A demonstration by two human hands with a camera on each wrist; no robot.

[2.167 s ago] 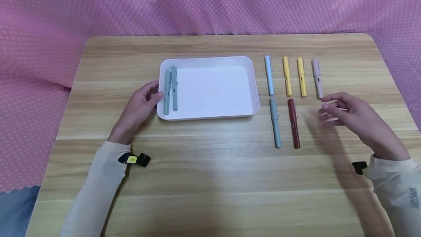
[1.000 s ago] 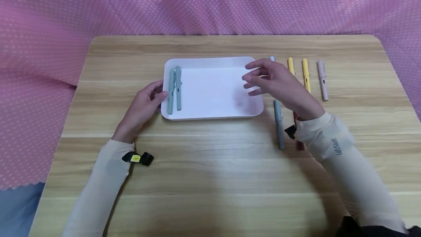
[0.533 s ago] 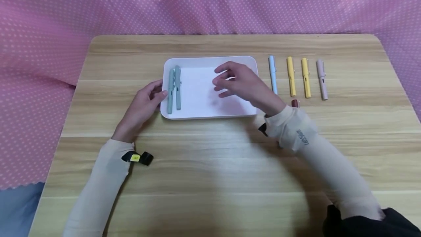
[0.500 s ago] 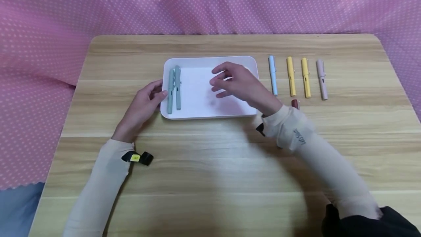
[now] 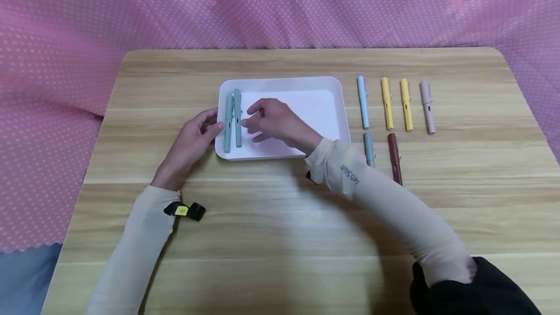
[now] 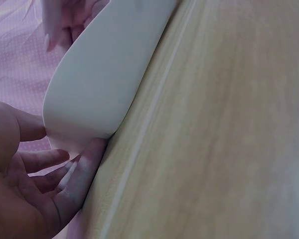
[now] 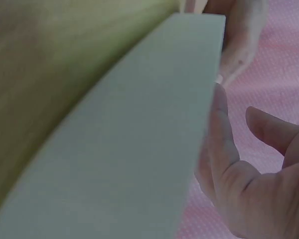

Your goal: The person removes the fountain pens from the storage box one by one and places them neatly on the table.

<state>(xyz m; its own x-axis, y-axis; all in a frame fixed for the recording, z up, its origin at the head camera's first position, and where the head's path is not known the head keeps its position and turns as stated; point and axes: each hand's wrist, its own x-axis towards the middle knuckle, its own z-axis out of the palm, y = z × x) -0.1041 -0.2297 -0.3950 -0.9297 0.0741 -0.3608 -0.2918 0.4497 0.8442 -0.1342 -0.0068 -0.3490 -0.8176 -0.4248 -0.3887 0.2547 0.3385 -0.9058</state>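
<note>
Two grey-green pens, a left one [image 5: 228, 132] and a right one [image 5: 238, 130], lie side by side at the left end of a shallow white tray [image 5: 321, 106]. My left hand [image 5: 185, 142] grips the tray's left end, thumb over the rim and fingers against the outer wall, which the left wrist view shows close up. Over the tray's left half is my right hand [image 5: 277, 121], fingers apart and loosely bent, holding nothing. Its fingertips are just right of the two pens. In the right wrist view the tray's side wall [image 7: 134, 119] hides part of that hand.
Right of the tray, a light blue pen [image 5: 362, 103], two yellow pens [image 5: 387, 103] and a lilac pen [image 5: 427, 106] form a row. Below them lie a grey-green pen [image 5: 369, 147] and a dark red pen [image 5: 394, 154], both partly covered by the right sleeve [image 5: 389, 208].
My right hand has travelled left from beside the lilac pen, across the tray, to near the two pens inside it. The left hand keeps its hold on the tray.
</note>
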